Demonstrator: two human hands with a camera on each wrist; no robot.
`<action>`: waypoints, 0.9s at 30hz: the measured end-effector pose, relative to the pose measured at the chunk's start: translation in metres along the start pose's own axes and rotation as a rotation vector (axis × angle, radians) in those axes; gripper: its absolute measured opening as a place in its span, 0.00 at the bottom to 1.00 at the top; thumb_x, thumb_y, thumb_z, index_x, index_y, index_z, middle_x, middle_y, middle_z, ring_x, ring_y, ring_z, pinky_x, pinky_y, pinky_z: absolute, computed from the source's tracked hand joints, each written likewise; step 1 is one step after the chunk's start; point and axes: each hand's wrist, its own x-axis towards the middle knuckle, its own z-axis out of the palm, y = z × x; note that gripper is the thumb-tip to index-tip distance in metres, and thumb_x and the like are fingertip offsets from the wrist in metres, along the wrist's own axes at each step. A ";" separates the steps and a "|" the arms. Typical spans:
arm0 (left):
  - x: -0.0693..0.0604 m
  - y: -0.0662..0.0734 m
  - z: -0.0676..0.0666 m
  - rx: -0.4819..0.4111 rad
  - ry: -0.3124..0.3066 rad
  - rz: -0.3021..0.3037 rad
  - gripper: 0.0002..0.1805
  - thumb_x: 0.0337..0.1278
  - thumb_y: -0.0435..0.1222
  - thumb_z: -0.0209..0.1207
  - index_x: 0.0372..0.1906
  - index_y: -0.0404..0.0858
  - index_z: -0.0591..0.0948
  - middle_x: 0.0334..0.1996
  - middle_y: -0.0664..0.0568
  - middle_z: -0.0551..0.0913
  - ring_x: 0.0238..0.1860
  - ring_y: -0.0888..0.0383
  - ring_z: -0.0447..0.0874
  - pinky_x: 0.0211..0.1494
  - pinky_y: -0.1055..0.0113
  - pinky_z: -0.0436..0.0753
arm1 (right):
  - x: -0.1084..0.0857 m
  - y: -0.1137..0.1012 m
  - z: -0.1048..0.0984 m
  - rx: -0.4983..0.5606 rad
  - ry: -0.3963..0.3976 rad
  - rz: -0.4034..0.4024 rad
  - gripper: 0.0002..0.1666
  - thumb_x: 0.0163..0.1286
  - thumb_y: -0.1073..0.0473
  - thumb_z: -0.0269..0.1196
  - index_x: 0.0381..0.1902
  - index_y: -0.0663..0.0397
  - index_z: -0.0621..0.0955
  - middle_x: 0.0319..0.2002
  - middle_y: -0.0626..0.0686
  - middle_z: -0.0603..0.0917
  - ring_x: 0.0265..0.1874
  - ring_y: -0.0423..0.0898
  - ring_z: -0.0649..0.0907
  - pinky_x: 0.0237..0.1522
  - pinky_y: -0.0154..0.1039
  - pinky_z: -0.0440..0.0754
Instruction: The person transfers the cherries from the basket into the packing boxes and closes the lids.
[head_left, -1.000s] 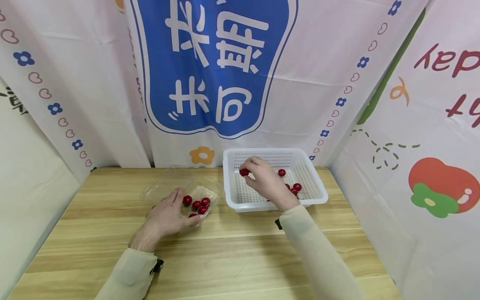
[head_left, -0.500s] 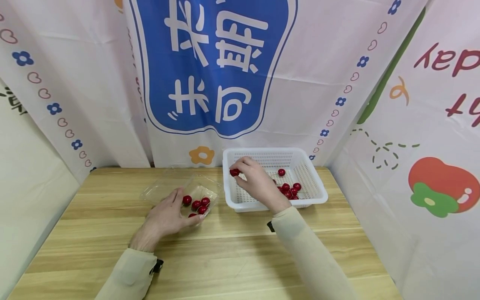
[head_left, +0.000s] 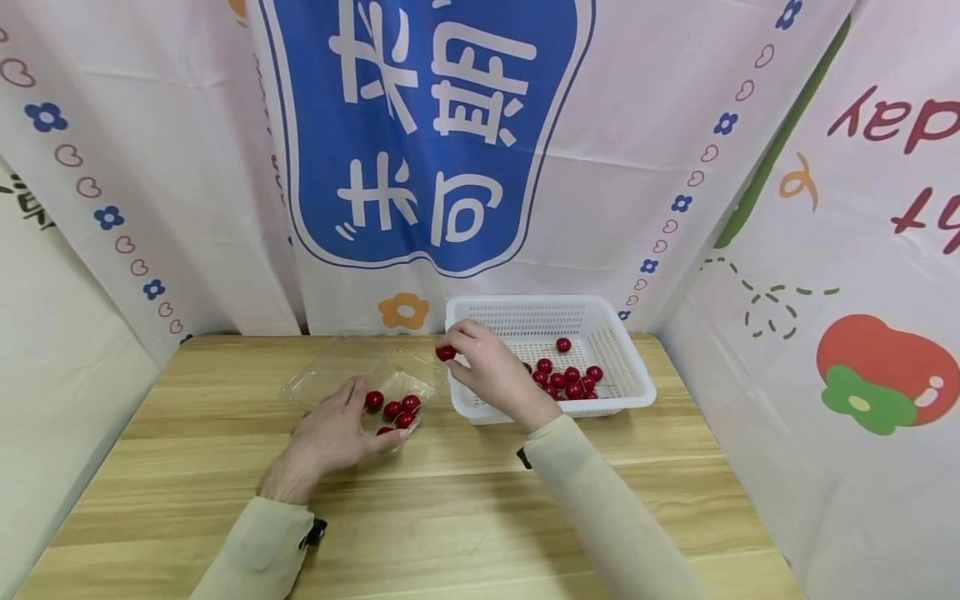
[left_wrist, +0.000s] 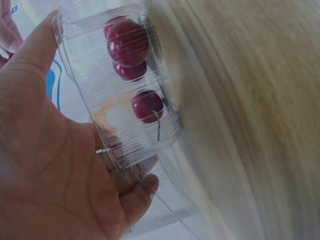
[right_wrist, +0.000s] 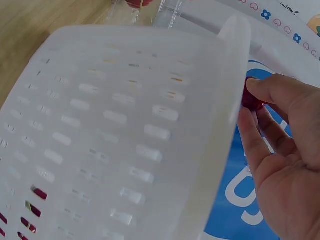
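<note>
My right hand (head_left: 491, 367) pinches a dark red cherry (head_left: 446, 352) between thumb and fingertips, at the left rim of the white basket (head_left: 637, 383). The right wrist view shows the same cherry (right_wrist: 253, 95) held beside the basket's wall (right_wrist: 125, 120). With thumb and fingers at its edges, my left hand (head_left: 330, 429) grips the clear plastic clamshell box (head_left: 422, 389). Several cherries (head_left: 393, 409) lie in that box, and one in the left wrist view has a green stem (left_wrist: 158, 125). More cherries (head_left: 572, 375) lie in the basket, mostly toward its near side.
The box's clear lid (head_left: 330, 375) lies folded open to the left, partly behind my left hand. Both containers stand on a wooden table (head_left: 450, 517) near its back edge. A printed cloth (head_left: 637, 167) hangs right behind them, with more cloth along the sides.
My right hand has moved left across the basket with the cherry, to the rim nearest the box. More cherries in the basket show from under it. My left hand stays still.
</note>
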 end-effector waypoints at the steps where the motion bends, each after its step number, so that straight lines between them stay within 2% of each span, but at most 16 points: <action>1: 0.000 0.000 0.000 0.000 0.000 0.000 0.80 0.64 0.82 0.67 0.95 0.24 0.53 0.93 0.21 0.56 0.88 0.17 0.66 0.84 0.19 0.75 | 0.001 -0.001 0.001 0.002 -0.009 0.000 0.17 0.81 0.68 0.75 0.65 0.58 0.91 0.64 0.57 0.91 0.67 0.55 0.91 0.75 0.47 0.92; 7: -0.001 0.001 -0.001 0.004 -0.001 -0.006 0.80 0.64 0.82 0.67 0.95 0.25 0.52 0.93 0.21 0.56 0.89 0.18 0.65 0.84 0.19 0.75 | 0.005 -0.004 0.010 0.000 -0.059 -0.017 0.17 0.82 0.69 0.73 0.65 0.57 0.91 0.64 0.57 0.91 0.67 0.57 0.91 0.76 0.50 0.91; 14: 0.002 -0.005 0.002 -0.008 0.009 0.000 0.83 0.60 0.87 0.63 0.96 0.27 0.53 0.93 0.22 0.57 0.88 0.17 0.67 0.83 0.17 0.75 | 0.010 -0.009 0.019 -0.021 -0.125 -0.053 0.16 0.84 0.69 0.71 0.64 0.57 0.92 0.63 0.57 0.92 0.64 0.54 0.92 0.74 0.47 0.92; 20: 0.002 -0.005 0.003 -0.018 0.013 0.004 0.83 0.60 0.87 0.63 0.95 0.26 0.53 0.93 0.22 0.57 0.88 0.17 0.66 0.84 0.17 0.75 | 0.014 -0.014 0.026 -0.136 -0.176 -0.080 0.15 0.84 0.68 0.71 0.63 0.54 0.93 0.62 0.54 0.93 0.63 0.53 0.93 0.73 0.46 0.92; 27: -0.001 0.001 -0.001 -0.003 -0.006 -0.004 0.81 0.64 0.83 0.66 0.95 0.25 0.51 0.94 0.22 0.54 0.90 0.18 0.63 0.86 0.19 0.74 | 0.019 -0.018 0.039 -0.302 -0.199 -0.150 0.18 0.80 0.72 0.71 0.59 0.51 0.94 0.59 0.51 0.94 0.61 0.49 0.94 0.70 0.41 0.92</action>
